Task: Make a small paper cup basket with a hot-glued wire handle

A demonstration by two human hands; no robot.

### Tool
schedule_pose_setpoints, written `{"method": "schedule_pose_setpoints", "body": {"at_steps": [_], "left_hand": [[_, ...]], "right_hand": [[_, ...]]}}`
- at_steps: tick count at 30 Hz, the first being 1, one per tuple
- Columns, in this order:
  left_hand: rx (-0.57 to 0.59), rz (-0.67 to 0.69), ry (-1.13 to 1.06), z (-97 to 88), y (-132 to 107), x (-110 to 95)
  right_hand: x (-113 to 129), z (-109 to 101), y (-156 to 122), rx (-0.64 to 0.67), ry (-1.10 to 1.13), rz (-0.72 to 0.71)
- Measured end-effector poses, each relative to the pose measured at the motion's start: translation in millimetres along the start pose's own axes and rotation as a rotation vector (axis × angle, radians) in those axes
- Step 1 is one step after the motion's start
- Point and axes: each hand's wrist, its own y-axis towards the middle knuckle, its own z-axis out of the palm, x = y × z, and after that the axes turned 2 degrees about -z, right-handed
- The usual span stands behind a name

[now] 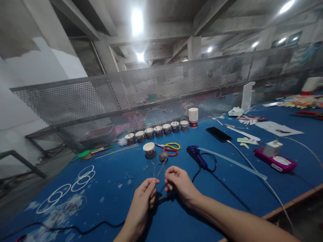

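My left hand (144,198) and my right hand (179,183) are close together over the blue table (227,188), both pinched on a thin grey cord (159,169) that loops between them. The cord runs back to a small grey ball of twine (163,156) just beyond my fingers. A single paper cup wrapped in twine (149,150) stands behind the ball. Yellow-and-red-handled scissors (170,148) lie to its right. A blue glue gun (197,155) lies right of the scissors, with a long clear glue stick (232,162) beside it.
A row of several wrapped cups with handles (157,131) and a stack of white cups (193,117) stand along a perforated metal screen (151,90). A black phone (218,134), a pink power strip with charger (275,158), white rings (75,183) and a black cable (75,228) lie around.
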Motion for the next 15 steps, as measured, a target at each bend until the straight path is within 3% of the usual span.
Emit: {"method": "schedule_pose_setpoints", "body": {"at_steps": [6, 15], "left_hand": [[-0.061, 0.081, -0.021, 4.5, -5.2, -0.6], [-0.079, 0.143, -0.031, 4.1, -0.8, 4.7]], "right_hand": [[-0.1, 0.3, -0.5, -0.007, 0.034, 0.072], [-2.5, -1.5, 0.0, -0.009, -0.029, 0.036]]}}
